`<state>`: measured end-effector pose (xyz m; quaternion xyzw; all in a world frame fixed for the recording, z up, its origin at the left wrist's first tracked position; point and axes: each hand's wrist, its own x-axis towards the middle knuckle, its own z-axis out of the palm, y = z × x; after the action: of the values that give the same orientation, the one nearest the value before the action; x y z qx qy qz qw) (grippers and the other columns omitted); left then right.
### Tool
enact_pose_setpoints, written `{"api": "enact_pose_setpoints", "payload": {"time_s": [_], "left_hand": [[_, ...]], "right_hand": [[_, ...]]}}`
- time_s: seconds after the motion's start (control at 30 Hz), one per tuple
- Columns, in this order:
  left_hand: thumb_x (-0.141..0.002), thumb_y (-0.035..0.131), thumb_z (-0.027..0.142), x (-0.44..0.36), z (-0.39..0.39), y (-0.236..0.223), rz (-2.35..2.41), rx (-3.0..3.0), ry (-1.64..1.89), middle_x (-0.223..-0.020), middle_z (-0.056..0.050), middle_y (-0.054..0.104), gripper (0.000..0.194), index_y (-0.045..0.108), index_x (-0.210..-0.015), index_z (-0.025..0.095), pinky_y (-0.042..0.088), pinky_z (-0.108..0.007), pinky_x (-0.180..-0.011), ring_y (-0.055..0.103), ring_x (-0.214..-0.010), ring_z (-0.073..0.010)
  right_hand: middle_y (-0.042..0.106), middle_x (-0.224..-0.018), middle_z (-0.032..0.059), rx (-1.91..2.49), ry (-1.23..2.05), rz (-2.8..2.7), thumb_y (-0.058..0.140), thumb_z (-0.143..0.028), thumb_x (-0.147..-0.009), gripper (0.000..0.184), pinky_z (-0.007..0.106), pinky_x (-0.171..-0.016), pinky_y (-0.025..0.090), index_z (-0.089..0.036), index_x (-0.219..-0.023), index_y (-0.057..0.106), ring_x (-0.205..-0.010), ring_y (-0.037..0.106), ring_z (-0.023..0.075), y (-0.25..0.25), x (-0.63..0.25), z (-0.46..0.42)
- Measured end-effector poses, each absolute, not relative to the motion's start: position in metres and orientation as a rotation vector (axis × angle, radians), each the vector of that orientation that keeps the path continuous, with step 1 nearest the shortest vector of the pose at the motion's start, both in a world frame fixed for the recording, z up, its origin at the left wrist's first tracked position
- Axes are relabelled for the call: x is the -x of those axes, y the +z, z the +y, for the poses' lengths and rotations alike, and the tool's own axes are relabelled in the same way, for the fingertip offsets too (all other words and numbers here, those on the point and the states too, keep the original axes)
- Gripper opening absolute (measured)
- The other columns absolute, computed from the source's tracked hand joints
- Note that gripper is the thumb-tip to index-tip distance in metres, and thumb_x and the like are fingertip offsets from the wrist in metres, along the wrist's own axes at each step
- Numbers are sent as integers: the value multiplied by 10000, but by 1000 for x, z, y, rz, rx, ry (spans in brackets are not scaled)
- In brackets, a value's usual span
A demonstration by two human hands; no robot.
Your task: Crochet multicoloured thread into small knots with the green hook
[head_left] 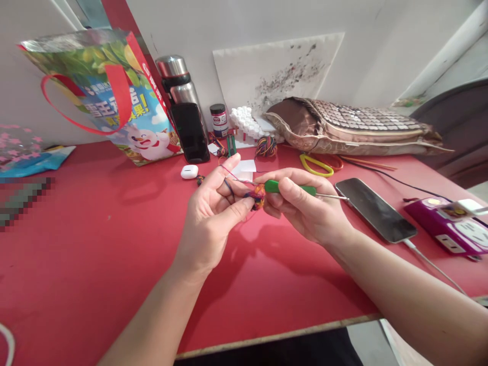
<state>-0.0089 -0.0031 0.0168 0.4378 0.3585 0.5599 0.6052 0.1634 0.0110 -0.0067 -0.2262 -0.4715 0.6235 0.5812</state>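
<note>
My left hand (213, 213) pinches a small multicoloured crochet piece (258, 197) between thumb and fingers. A strand of yarn (230, 188) loops around its raised index finger and the other fingers. In my right hand (305, 203) is a crochet hook with a green grip (272, 186), held between thumb and fingers. One metal end of the hook points right; its other end meets the crochet piece, where the tip is too small to make out. Behind my hands lies a ball of variegated yarn (266, 147).
On the red table (125, 254), a phone (375, 209) charges beside a purple power strip (450, 229). Yellow-handled scissors (316, 165), a white earbud case (189, 172), an upright phone (190, 133), a steel flask (183, 91), a printed bag (148, 137) and a brown cushion (351, 127) stand farther back.
</note>
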Motion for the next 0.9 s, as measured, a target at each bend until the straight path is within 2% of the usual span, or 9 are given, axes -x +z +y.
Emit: {"api": "enact_pose_setpoints", "payload": {"time_s": [0.13, 0.27, 0.4, 0.53, 0.67, 0.9], "left_hand": [[-764, 835, 141, 10, -4, 17, 851, -1086, 1269, -856, 0, 685, 634, 696, -1380, 203, 577, -268, -766, 678, -819, -157], [-779, 824, 145, 9, -7, 19, 861, -1170, 1260, -832, 9, 666, 626, 691, -1388, 201, 579, -269, -779, 669, -797, -148], [-803, 806, 145, 8, -9, 21, 865, -1202, 1243, -815, 20, 637, 632, 669, -1418, 194, 574, -261, -770, 651, -771, -134], [-800, 810, 144, 9, -10, 20, 872, -1181, 1240, -837, 18, 626, 644, 666, -1425, 196, 560, -247, -752, 633, -777, -126], [-804, 805, 129, 9, -9, 19, 867, -1170, 1248, -840, 16, 633, 628, 681, -1415, 207, 547, -235, -735, 609, -766, -116], [-816, 794, 94, 6, -13, 22, 868, -1183, 1283, -812, 31, 629, 594, 685, -1391, 200, 567, -226, -719, 614, -740, -104]], "right_hand": [[489, -590, -33, 477, 1608, -1105, 820, -379, -905, 226, 282, -533, 417, -162, -956, 859, -537, 399, 93, -6, -171, 18], [366, -547, -71, 415, 1710, -1164, 797, -344, -925, 214, 276, -527, 363, -137, -924, 854, -500, 285, 70, -8, -181, 25], [368, -550, -71, 408, 1743, -1172, 801, -320, -913, 199, 268, -514, 334, -126, -882, 835, -498, 240, 64, -7, -185, 28], [306, -552, -88, 397, 1844, -1097, 780, -321, -924, 206, 242, -501, 295, -124, -881, 820, -499, 192, 60, -6, -182, 27], [343, -582, -78, 371, 1932, -954, 728, -285, -939, 180, 202, -458, 261, -132, -885, 806, -486, 133, 48, -9, -176, 26], [320, -583, -71, 322, 1991, -814, 710, -247, -948, 189, 161, -437, 286, -123, -848, 812, -512, 130, 67, -9, -170, 25]]}}
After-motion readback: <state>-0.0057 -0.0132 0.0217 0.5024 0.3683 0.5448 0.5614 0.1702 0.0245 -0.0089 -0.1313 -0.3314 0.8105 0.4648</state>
